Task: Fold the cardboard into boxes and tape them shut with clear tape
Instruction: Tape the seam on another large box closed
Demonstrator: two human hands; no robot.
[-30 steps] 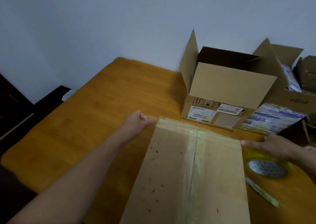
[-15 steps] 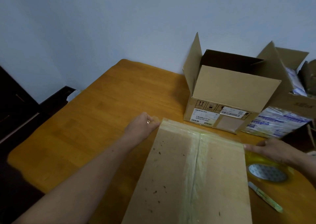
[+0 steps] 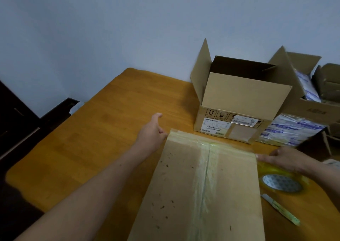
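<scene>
I find the closed box (image 3: 180, 189) on the counter (image 3: 88, 139) directly in front of me. Clear tape (image 3: 204, 176) runs down its centre seam, and a second strip crosses the far edge. The left hand (image 3: 151, 133) sits at the far-left corner with the thumb raised; its other fingers are hidden behind the box edge, so I cannot tell whether they grip or merely press. The right hand (image 3: 283, 159) lies at the far-right corner, its fingers (image 3: 265, 156) straight and flat against the edge, holding nothing. The tape roll (image 3: 282, 183) rests just beside the box under that wrist, with a small cutter (image 3: 281, 214) nearer me. In my judgement this box is at the final smoothing of the tape ends. Risks noted: uneven pressure at the corners could trap wrinkles or leave an end lifting, a push from both hands could slide the box into the open carton (image 3: 244, 97) behind, and the right wrist could drag the roll or knock the cutter.
</scene>
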